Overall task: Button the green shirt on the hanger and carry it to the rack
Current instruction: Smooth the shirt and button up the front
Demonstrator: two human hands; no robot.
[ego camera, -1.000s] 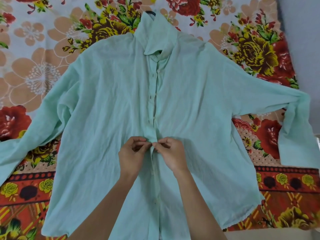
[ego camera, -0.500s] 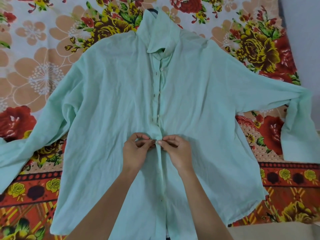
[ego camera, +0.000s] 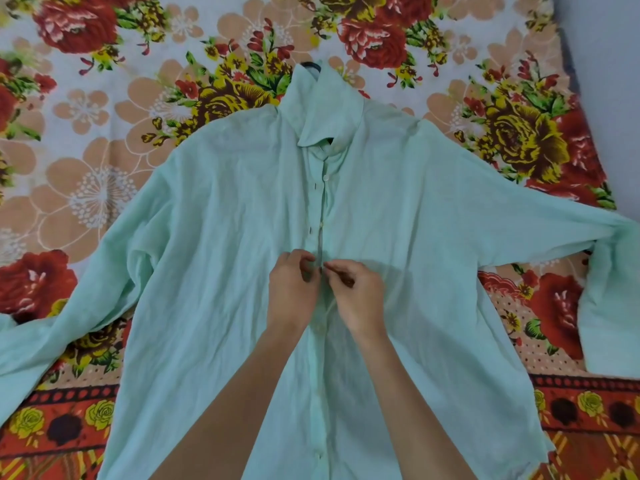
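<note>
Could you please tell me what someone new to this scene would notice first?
A pale green shirt lies spread flat, sleeves out, filling the middle of the view. Both hands, left hand and right hand, pinch its button strip at mid-chest. Beneath it lies a loud floral bedsheet.

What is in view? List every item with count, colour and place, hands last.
shirt: one, pale green, spread flat on the bedsheet, sleeves out to both sides.
hanger: one, dark, only its tip shows above the collar.
bedsheet: one, floral in red, yellow, peach and white, under the shirt.
wall: grey, upper right corner.
left hand: one, pinching the shirt front at mid-chest.
right hand: one, pinching the shirt front beside the left hand.
</note>
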